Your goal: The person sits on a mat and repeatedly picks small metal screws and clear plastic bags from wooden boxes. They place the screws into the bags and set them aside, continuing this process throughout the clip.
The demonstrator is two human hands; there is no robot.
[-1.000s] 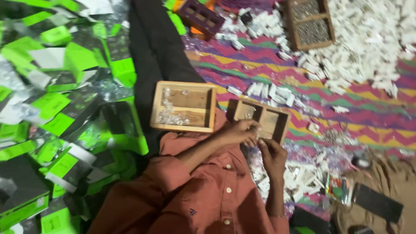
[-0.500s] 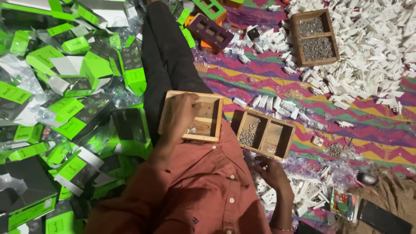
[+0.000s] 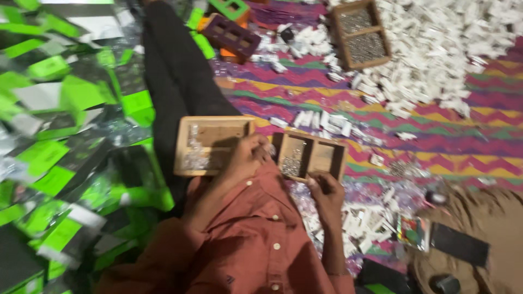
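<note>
My left hand (image 3: 246, 158) lies with curled fingers over the right end of a shallow wooden tray (image 3: 202, 164) that holds small clear bits and rests on my black-trousered leg (image 3: 177, 81). Just to the right sits a two-compartment wooden tray (image 3: 327, 158) with small metal pieces in its left compartment. My right hand (image 3: 327, 195) is at that tray's near rim, fingers bent. The blur hides whether either hand holds anything. My rust-orange shirt (image 3: 256, 245) fills the lower middle.
Green and black cartons (image 3: 60, 163) cover the floor at left. Small white parts (image 3: 436, 60) are heaped at the upper right on a zigzag mat (image 3: 436, 141), around another wooden tray (image 3: 360, 34). A dark flat phone (image 3: 458, 245) lies lower right, and purple and green blocks (image 3: 231, 32) lie above.
My left hand has slid right from inside the left tray to its right end. My right hand has risen to the divided tray's near rim. The view has shifted slightly.
</note>
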